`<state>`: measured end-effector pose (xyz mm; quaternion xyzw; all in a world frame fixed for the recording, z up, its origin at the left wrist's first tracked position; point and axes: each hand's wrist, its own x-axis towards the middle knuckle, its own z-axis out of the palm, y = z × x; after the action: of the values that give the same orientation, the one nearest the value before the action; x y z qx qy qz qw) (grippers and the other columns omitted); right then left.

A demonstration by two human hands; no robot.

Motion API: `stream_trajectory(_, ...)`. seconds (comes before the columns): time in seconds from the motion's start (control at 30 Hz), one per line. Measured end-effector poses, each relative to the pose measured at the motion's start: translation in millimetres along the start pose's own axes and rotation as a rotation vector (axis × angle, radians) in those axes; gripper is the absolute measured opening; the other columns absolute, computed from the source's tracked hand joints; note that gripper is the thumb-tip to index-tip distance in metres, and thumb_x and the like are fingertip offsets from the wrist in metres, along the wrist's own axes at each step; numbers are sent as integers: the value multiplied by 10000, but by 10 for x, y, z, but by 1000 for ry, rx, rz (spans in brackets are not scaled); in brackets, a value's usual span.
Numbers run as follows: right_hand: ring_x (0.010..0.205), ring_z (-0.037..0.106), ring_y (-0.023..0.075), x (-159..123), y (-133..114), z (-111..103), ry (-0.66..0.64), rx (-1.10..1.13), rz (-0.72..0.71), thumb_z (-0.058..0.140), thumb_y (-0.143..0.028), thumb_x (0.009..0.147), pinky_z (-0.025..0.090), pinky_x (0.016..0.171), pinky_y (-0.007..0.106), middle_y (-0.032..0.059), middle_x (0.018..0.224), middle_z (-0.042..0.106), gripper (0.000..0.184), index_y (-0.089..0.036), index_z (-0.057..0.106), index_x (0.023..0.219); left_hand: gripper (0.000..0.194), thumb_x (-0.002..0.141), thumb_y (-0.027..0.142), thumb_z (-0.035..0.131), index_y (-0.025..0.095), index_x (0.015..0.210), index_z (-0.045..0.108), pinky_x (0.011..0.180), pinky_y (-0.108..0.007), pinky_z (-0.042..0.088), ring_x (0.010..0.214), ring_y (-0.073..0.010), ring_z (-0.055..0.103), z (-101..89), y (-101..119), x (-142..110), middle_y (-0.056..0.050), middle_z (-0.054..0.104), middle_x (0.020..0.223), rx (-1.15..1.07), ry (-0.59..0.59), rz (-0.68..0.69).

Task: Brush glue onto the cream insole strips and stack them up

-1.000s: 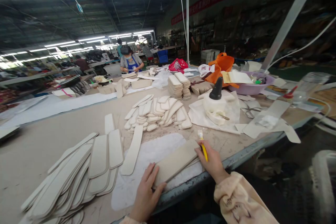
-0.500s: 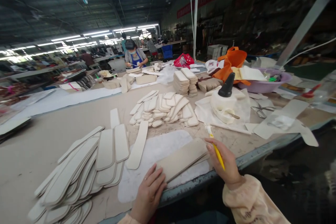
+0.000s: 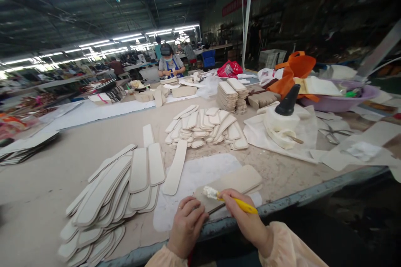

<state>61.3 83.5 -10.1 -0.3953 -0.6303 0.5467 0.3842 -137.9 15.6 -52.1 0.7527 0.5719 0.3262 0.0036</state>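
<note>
My right hand (image 3: 242,215) is closed round a yellow-handled brush (image 3: 241,205). White paste coats its bristles, which touch a long beige panel (image 3: 241,178) near its left end. Curled at that same end, my left hand (image 3: 189,221) presses the panel with its fingers; whether it pinches the edge is hard to see. Beneath the panel lies a white sheet (image 3: 169,212) at the table's front edge. One pale strip (image 3: 176,169) rests partly on the sheet. Left of it, a fanned pile of pale strips (image 3: 103,192) covers the table.
Behind the sheet is a heap of small pale pieces (image 3: 205,125), with neat stacks (image 3: 228,96) beyond. To the right stand a white glue bottle with a black cone (image 3: 287,102), scissors (image 3: 333,132) and a purple basin (image 3: 344,102). A co-worker (image 3: 171,64) sits across the table.
My right hand has brought the brush left and down onto the panel's left end. My left hand's fingers have curled in more. The view has shifted slightly left.
</note>
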Motion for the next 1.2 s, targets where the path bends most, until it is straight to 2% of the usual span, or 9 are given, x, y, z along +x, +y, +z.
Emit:
stream_trajectory(0.1,542,386,100,22,-1,109,-19,41,40,458,-458,904,338,514,223,-37,593,442,351,-167,604,771,127,824,165,600,206,926,664,844,-382,536,899,-189,598,-44,40,46,-56,656,903,3,-10,20)
stream_trajectory(0.27,527,363,99,63,76,164,-11,46,84,461,-447,897,326,510,221,-53,563,404,336,-177,573,729,142,831,161,593,207,948,659,838,-343,524,899,-178,589,-14,24,23,-54,648,909,-25,-32,9)
stream_trajectory(0.37,521,377,102,97,101,118,29,17,105,461,-418,893,333,511,220,-54,553,412,316,-180,591,731,151,823,163,609,217,954,659,839,-334,519,892,-173,591,17,-20,0,-48,645,917,-12,-22,18)
stream_trajectory(0.47,547,429,112,140,76,-50,104,-42,109,469,-401,879,362,538,222,-43,581,473,300,-185,622,739,147,817,165,619,222,946,660,822,-325,521,880,-170,592,32,-46,-3,-41,644,907,-12,-16,32)
stream_trajectory(0.73,817,619,206,280,168,-786,384,-254,110,495,-396,838,462,734,281,32,798,675,272,-193,676,824,144,821,160,614,216,947,659,799,-329,529,876,-172,596,41,-34,-2,-43,642,896,-23,20,57)
stream_trajectory(0.83,782,635,204,247,203,-963,438,-418,54,470,-413,870,471,711,287,37,794,682,285,-205,663,854,141,821,163,615,211,945,659,796,-323,533,872,-173,599,32,-27,9,-48,640,895,-23,33,67)
stream_trajectory(0.9,755,643,194,190,192,-1021,428,-577,-42,452,-406,896,468,715,285,37,814,686,279,-209,650,893,131,818,161,617,206,935,656,794,-318,534,871,-172,600,23,-20,19,-49,639,893,-27,46,75)
stream_trajectory(1.03,724,655,188,75,150,-985,347,-939,-254,432,-340,928,458,696,280,65,852,692,255,-186,610,1024,104,815,160,623,194,910,647,770,-301,536,850,-165,599,11,-1,30,-48,632,878,-45,57,61)
stream_trajectory(1.2,618,615,184,-21,107,-667,178,-1180,-336,410,-277,939,405,586,274,55,655,629,249,-175,621,853,85,818,176,624,197,898,646,736,-283,535,817,-155,598,20,11,31,-43,620,856,-56,68,44)
